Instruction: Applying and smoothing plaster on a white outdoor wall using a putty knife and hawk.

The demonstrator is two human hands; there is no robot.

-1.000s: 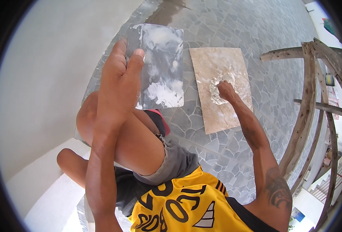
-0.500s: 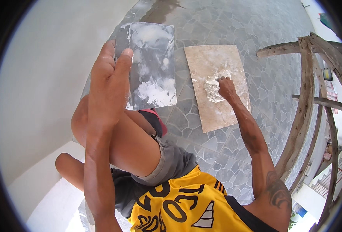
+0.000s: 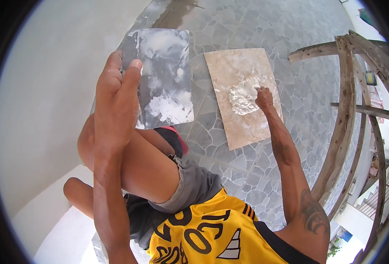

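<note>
The floor (image 3: pixel 256 26) is paved with grey stone pieces of irregular shape, fitted together with pale joints. It fills the view from twelve o'clock down to about five o'clock. Near twelve o'clock a darker, wet-looking patch (image 3: pixel 177 9) stains it. A beige marbled tile (image 3: pixel 229 70) lies flat on the floor at about one o'clock from the middle, with its long side running away from the person. On that tile, toward its right edge, sits a lump of white putty (image 3: pixel 243 97), with thin white smears around it. At three o'clock weathered wooden poles (image 3: pixel 342 145) stand along the floor's edge.
</note>
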